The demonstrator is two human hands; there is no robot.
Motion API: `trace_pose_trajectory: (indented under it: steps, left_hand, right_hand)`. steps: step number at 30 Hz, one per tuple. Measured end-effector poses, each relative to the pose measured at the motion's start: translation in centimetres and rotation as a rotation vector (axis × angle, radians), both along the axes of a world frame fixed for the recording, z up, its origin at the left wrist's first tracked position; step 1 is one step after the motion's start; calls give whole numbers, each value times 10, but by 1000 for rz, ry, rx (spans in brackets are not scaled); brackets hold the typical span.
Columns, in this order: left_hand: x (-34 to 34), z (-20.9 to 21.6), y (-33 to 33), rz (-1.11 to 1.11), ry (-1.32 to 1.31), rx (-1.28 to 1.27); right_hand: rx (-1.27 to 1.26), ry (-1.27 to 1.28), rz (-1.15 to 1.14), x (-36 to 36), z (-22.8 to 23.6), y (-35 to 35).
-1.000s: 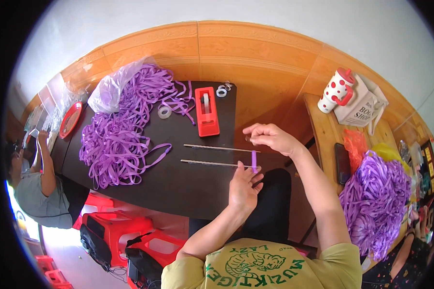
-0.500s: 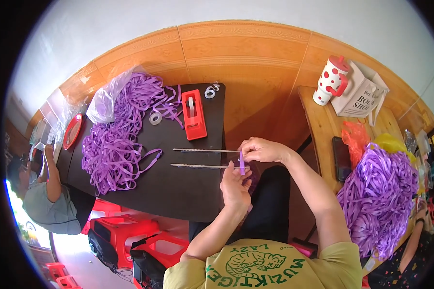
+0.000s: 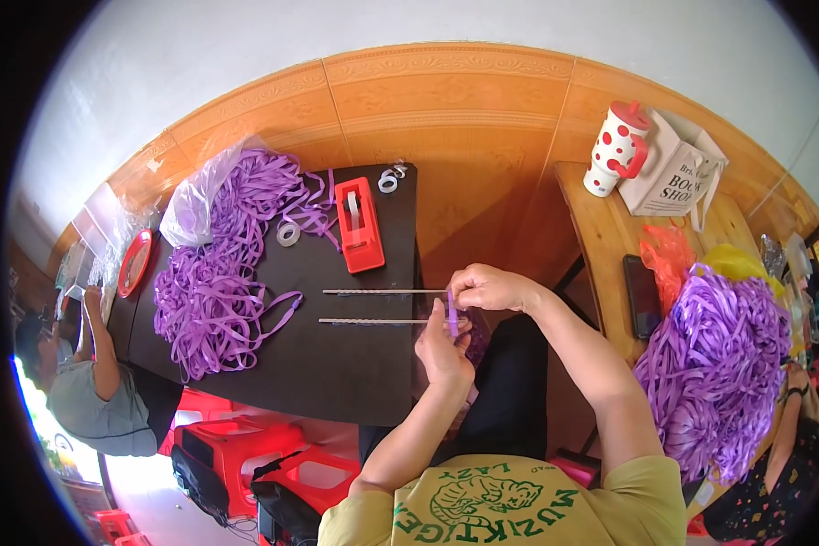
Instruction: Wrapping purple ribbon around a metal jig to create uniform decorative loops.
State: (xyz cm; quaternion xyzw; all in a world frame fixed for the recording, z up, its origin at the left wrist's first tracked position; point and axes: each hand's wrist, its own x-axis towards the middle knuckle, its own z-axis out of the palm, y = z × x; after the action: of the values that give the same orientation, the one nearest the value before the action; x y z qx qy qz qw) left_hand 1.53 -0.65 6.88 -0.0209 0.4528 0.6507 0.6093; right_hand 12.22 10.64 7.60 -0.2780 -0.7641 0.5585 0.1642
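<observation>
Two thin, twisted-looking rods, a far rod [image 3: 382, 291] and a near rod [image 3: 373, 320], lie parallel over the dark table, their right ends past its edge. A short piece of purple ribbon [image 3: 453, 314] spans between those ends. My right hand [image 3: 493, 289] has its fingers closed at the ribbon's far end, by the far rod. Below it, my left hand [image 3: 443, 355] has its thumb raised against the ribbon and its fingers curled under the near rod's end. Fingertips partly hide the ribbon's ends.
On the dark table [image 3: 337, 382] are a purple ribbon heap [image 3: 214, 309], red tape dispenser [image 3: 359, 232] and tape rolls. To the right, a wooden table [image 3: 601, 237] bears a dotted tumbler [image 3: 614, 150], paper bag [image 3: 673, 173], phone [image 3: 643, 296] and another ribbon pile [image 3: 714, 373]. Other people sit at both sides.
The view has shifted slightly, so the table and rods appear a little lower and further left. Both hands keep nearly the same grip at the ribbon between the rod ends.
</observation>
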Motion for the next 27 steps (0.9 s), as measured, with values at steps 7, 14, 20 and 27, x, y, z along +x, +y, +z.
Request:
trace_pose_trajectory:
  steps: [7, 14, 20, 27]
  left_hand:
    - [4, -17, 9, 93, 165, 58]
    - [1, -25, 14, 68, 191, 57]
    - [1, -20, 15, 42, 177, 34]
    - [2, -12, 13, 78, 145, 46]
  right_hand:
    - [-77, -124, -3, -3, 4, 0]
    - [-61, -125, -1, 0, 8, 4]
    - [8, -126, -22, 0, 12, 1]
    - [183, -246, -230, -1, 24, -18]
